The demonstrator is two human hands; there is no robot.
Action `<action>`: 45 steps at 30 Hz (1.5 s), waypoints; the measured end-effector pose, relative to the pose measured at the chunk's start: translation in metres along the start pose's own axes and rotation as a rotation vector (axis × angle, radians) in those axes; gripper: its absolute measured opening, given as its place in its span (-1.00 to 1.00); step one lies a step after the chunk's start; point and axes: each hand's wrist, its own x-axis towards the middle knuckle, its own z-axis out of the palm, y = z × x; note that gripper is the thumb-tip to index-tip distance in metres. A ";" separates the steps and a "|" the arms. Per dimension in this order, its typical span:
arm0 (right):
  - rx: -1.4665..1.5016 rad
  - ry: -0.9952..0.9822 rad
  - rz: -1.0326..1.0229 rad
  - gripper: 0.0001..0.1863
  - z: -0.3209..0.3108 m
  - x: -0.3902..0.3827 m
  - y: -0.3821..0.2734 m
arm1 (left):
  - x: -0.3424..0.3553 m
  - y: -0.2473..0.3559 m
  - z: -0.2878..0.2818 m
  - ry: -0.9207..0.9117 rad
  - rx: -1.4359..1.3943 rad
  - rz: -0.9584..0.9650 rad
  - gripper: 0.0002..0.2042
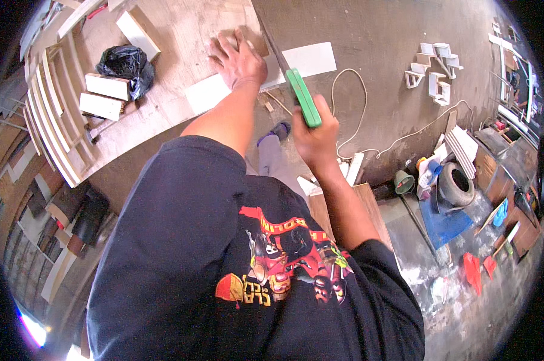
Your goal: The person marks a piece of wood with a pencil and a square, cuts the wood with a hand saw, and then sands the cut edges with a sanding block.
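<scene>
My left hand (240, 63) lies with fingers spread at the table's edge, over a long white board (311, 59). The board's right end sticks out past the tabletop. In my right hand (317, 135) is the green handle of a handsaw (305, 99), with the fingers wrapped round it. The dark blade runs away from me, crossing the board just right of my left hand. Whether its teeth are in the board I cannot tell. Under my left palm, part of the board is hidden.
On the wooden table (181, 36) are a black plastic bag (127, 65), white blocks (102, 106) and curved strips (46, 114). A pale cord (363, 96) trails over the floor at right. Further right are white bracket-like pieces (443, 90), a tyre (456, 185) and a blue sheet (440, 222).
</scene>
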 end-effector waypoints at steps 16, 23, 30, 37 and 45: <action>0.029 0.039 -0.001 -0.84 -0.014 -0.041 -0.003 | 0.003 -0.001 0.003 -0.012 0.051 0.020 -0.42; 0.018 0.020 -0.056 -0.90 -0.018 -0.039 -0.006 | 0.003 -0.002 0.003 0.014 0.053 -0.001 -0.43; -0.005 0.022 -0.008 -0.83 -0.002 -0.020 0.004 | 0.000 -0.002 -0.001 -0.022 0.064 0.005 -0.43; 0.019 0.021 -0.028 -0.91 0.001 -0.009 0.015 | 0.003 0.002 0.000 -0.013 0.056 0.007 -0.42; 0.019 0.013 -0.008 -0.84 -0.017 -0.036 0.006 | 0.005 0.000 0.005 -0.004 0.035 -0.001 -0.39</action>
